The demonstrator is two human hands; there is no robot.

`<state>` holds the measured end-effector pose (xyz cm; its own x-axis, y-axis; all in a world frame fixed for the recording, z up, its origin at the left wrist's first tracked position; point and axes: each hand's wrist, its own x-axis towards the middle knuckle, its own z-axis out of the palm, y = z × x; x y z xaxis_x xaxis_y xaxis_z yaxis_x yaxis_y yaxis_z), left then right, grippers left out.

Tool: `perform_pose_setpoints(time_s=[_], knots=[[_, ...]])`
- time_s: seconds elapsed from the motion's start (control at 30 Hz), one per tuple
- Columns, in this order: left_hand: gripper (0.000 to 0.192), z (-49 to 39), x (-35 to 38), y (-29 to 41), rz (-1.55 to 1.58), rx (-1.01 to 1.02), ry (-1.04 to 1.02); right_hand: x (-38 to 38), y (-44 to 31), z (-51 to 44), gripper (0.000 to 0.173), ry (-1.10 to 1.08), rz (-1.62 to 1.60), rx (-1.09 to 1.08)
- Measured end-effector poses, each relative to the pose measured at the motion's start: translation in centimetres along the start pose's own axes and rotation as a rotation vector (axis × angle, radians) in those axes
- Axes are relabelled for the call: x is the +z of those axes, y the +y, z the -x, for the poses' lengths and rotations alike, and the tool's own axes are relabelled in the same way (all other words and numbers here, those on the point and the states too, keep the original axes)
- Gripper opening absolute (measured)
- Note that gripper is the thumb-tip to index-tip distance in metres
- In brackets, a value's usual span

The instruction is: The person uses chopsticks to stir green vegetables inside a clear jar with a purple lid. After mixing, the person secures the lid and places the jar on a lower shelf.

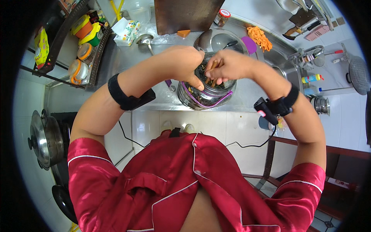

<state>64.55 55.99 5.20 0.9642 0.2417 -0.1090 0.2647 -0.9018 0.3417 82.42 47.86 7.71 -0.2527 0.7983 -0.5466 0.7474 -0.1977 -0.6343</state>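
Note:
A wide glass jar [189,100] with a purple carrying handle [203,105] stands at the front edge of the steel counter. Dark, leafy-looking contents show through its mouth. My left hand [191,65] grips the jar's rim from the left, thumb over the near side. At the mouth, my right hand [227,65] holds brown wooden chopsticks [214,65] that reach down into the jar; their lower ends are hidden among the contents. Behind the jar lies a round metal lid [221,39] with a black knob. A purple disc [249,45] is to the right of that lid.
A ladle [145,39], tissue box [126,31] and upright dark board [187,16] are behind and left. A small lidded jar [222,18], orange cloth [259,38] and sink [275,55] are at the right. A condiment rack [97,58] borders the left, above a large pot [43,139].

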Motion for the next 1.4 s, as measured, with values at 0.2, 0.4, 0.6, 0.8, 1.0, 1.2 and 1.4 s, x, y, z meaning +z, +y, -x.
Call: perform_pose_setpoints(time_s=[0.2, 0.4, 0.6, 0.8, 1.0, 1.2, 1.4], knots=[[0.075, 0.0, -0.1, 0.2, 0.009, -0.035, -0.023, -6.5, -3.7, 2.5, 0.03, 0.0, 0.1, 0.031], [0.07, 0.3, 0.0, 0.4, 0.018, -0.057, -0.032, -3.8, -2.2, -1.6, 0.017, -0.207, 0.082, 0.036], [0.064, 0.5, 0.2, 0.3, 0.049, -0.021, -0.002, -1.5, -0.7, -2.4, 0.011, -0.128, 0.078, -0.01], [0.069, 0.2, 0.2, 0.3, 0.017, -0.033, -0.025, -1.4, -1.9, -0.5, 0.016, -0.058, 0.108, -0.07], [0.074, 0.4, 0.2, 0.4, 0.036, -0.03, 0.028, -5.1, -3.2, 2.9, 0.019, 0.036, -0.032, -0.083], [0.074, 0.4, 0.1, 0.3, 0.023, -0.034, 0.006, -3.4, -1.3, 0.3, 0.015, -0.024, -0.045, -0.057], [0.071, 0.0, 0.7, -0.2, 0.025, -0.028, -0.023, -1.8, -0.3, -1.6, 0.016, 0.041, 0.118, -0.214]])
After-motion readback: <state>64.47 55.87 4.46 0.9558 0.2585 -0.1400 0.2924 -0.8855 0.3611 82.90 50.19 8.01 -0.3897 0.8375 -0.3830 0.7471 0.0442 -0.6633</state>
